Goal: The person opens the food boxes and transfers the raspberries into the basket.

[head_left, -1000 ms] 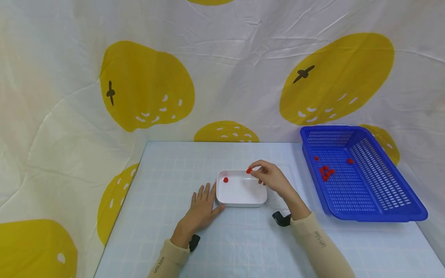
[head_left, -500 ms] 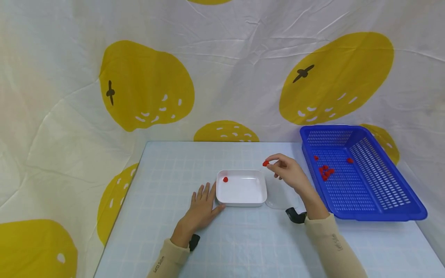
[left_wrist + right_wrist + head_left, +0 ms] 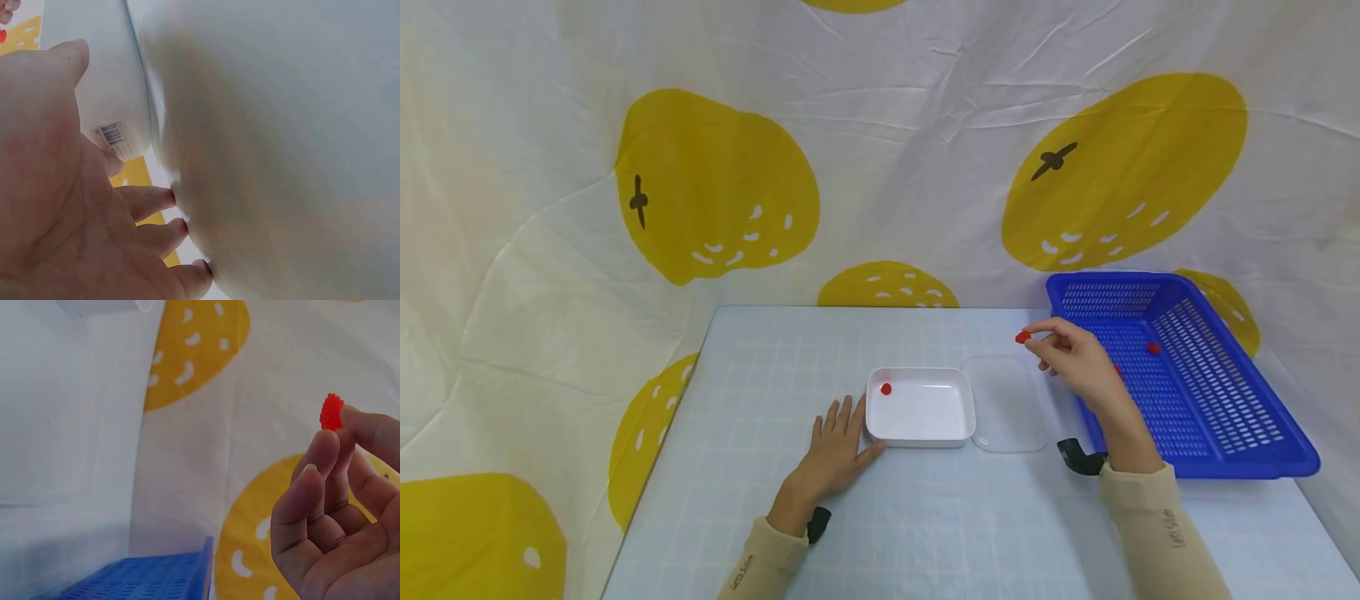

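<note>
My right hand [image 3: 1078,362] pinches a small red, bumpy raspberry-like piece [image 3: 331,412] between thumb and fingertips. It is raised beside the left rim of the blue basket [image 3: 1247,454]. In the head view, my left hand [image 3: 835,458] lies palm down on the table, fingers spread. Its thumb and index finger are at the left side of a shallow white container [image 3: 925,417]. One red piece [image 3: 886,389] lies in that container, toward the back left. Within the basket, another red piece [image 3: 1153,348] shows; my right hand and arm cover part of the basket floor.
A clear plastic lid [image 3: 1007,408] lies flat just right of the white container. The light blue checked table [image 3: 917,525] ends at a white cloth with yellow fruit prints [image 3: 722,183]. A barcode label [image 3: 112,134] shows in the left wrist view.
My right hand has moved right, from above the white container past the clear lid to the basket's edge, carrying the red raspberry-like piece along. My left hand has stayed still.
</note>
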A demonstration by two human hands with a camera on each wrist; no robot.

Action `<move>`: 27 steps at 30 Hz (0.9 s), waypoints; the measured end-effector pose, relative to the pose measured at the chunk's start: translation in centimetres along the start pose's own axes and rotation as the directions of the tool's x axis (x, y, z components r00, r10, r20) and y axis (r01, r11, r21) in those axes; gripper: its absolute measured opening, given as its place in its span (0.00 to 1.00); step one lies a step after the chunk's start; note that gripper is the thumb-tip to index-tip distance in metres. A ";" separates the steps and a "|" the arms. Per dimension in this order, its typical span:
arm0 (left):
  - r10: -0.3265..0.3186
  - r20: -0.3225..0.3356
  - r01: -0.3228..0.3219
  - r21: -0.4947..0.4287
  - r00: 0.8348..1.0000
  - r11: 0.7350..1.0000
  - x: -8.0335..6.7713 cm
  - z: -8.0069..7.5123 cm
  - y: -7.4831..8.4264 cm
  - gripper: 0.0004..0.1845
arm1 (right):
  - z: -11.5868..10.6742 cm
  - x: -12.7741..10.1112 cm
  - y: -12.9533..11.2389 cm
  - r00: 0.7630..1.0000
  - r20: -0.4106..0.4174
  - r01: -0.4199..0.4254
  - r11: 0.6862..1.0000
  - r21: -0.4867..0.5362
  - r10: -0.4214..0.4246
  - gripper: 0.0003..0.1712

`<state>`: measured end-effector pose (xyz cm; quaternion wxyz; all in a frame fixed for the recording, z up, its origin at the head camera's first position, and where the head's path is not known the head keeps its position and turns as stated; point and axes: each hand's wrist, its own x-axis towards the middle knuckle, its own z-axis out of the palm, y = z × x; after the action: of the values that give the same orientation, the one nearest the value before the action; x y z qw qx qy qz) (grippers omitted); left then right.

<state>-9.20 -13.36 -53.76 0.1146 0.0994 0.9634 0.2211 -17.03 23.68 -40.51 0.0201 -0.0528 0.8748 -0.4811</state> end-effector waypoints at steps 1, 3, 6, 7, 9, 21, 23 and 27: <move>-0.001 0.002 0.001 0.003 1.000 1.000 0.0 0.0 0.0 0.48 | -0.4 -0.1 0.0 1.000 -0.007 -0.001 1.000 -0.002 0.001 0.19; 0.006 -0.003 -0.006 0.001 1.000 1.000 -0.1 0.0 0.0 0.48 | -1.1 -0.2 0.2 1.000 -0.015 -0.004 1.000 0.001 0.004 0.20; 0.012 -0.006 -0.012 0.007 1.000 1.000 -0.1 0.0 0.0 0.48 | -2.1 -0.4 0.5 1.000 -0.024 -0.016 1.000 0.001 0.016 0.22; 0.013 -0.007 -0.013 0.008 1.000 1.000 -0.1 0.0 -0.1 0.48 | -2.4 -0.5 0.6 0.999 -0.028 -0.019 1.000 0.001 0.019 0.22; 0.009 -0.004 -0.009 0.010 1.000 1.000 0.0 0.0 -0.1 0.48 | -3.1 -0.5 0.8 0.999 -0.038 -0.024 1.000 -0.004 0.024 0.23; 0.003 0.003 -0.003 0.006 1.000 1.000 0.1 0.1 0.0 0.48 | -7.5 -0.6 3.0 0.991 -0.104 -0.086 0.995 -0.040 0.081 0.26; 0.006 0.001 -0.006 0.004 1.000 1.000 0.1 0.1 0.0 0.48 | -8.0 -0.4 3.6 0.988 -0.114 -0.110 0.992 -0.060 0.103 0.27; 0.006 0.001 -0.006 0.005 1.000 1.000 0.0 0.1 0.0 0.48 | -8.5 0.2 4.9 0.982 -0.118 -0.155 0.984 -0.083 0.145 0.28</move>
<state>-9.23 -13.33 -53.85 0.1143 0.1029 0.9635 0.2190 -18.35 33.33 -40.07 0.0052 0.0392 0.8972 -0.4398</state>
